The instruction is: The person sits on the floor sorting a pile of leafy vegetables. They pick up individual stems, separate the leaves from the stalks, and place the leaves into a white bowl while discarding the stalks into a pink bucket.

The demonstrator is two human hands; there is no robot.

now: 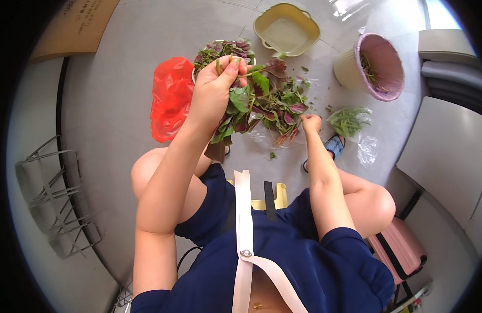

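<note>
My left hand (221,76) is raised, gripping a bunch of red amaranth (241,101) by its stems. The green and purple leaves hang below it and to the right. Behind that hand, a white container (193,75) heaped with amaranth leaves (225,49) is partly covered. Lower down, my right hand (312,123) touches the right edge of a loose amaranth pile (286,109) with its fingers drawn together. Whether a stem is between those fingertips is not visible. The pile lies on clear plastic (260,133), its reddish root ends toward me.
A red plastic bag (172,101) lies left of the pile. Beyond stands a yellow-green basin (286,35). To the right are a lined waste bin (382,66) holding scraps and a bag of green vegetables (348,122). A wire rack (57,191) stands left, a pink suitcase (401,248) right.
</note>
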